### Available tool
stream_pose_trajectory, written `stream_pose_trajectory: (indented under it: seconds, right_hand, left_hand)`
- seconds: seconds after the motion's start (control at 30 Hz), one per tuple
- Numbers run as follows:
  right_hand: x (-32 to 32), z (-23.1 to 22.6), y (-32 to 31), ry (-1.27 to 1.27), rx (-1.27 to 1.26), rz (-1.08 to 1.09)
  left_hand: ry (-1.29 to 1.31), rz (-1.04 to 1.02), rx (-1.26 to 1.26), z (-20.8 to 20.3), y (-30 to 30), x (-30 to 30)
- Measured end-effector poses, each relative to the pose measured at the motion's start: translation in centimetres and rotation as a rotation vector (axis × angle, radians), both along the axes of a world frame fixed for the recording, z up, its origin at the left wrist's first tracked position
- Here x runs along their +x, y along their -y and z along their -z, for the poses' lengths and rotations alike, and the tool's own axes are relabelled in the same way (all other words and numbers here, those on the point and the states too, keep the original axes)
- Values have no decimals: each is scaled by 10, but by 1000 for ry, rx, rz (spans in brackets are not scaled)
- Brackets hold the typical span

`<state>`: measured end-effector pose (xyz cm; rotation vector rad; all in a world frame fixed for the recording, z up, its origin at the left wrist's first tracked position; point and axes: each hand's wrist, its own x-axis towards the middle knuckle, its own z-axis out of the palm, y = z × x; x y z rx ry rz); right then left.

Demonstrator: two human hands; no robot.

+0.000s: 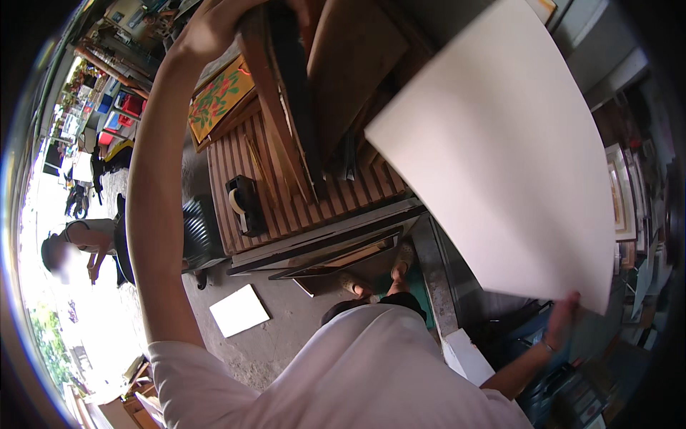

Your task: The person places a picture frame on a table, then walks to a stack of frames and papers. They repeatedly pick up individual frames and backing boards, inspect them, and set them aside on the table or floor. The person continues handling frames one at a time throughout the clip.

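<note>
In the head view, the right hand (563, 322) pinches the lower corner of a large white sheet (500, 157), raised at the right of the slatted wooden table (321, 214), not laid down. The left hand (220, 20) reaches the upright frames (268, 107); its grip I cannot tell.

The fisheye head camera is looking down, close above the wearer's shirt (379, 365) at six o'clock. It is covering a slatted tabletop (232, 157) toward ten o'clock.
</note>
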<state>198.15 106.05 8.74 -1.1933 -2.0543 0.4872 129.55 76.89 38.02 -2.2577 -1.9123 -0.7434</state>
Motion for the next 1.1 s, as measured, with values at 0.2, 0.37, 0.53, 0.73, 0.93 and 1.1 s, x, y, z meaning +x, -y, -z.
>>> stream_pose_trajectory:
  seconds: [0.2, 0.37, 0.53, 0.73, 0.93, 1.1]
  right_hand:
    - [-6, -87, 2, 388, 108, -578]
    - [-198, -119, 82, 444, -403, -1391]
    - [-314, -55, 225, 170, -566, -1704]
    - [-361, 22, 394, 181, -914, -1602]
    - [-402, 51, 299, 324, -643, -1485]
    - [-505, 10, 159, -386, -281, -698]
  left_hand:
    - [250, -40, -42, 3, 4, -5]
    - [332, -46, -153, -2, 5, -6]
    - [240, -72, -195, -11, 7, 2]
    - [260, -133, -157, -10, 14, 3]
    - [259, -103, -132, -8, 22, -6]
    - [398, -139, -119, -3, 27, -7]
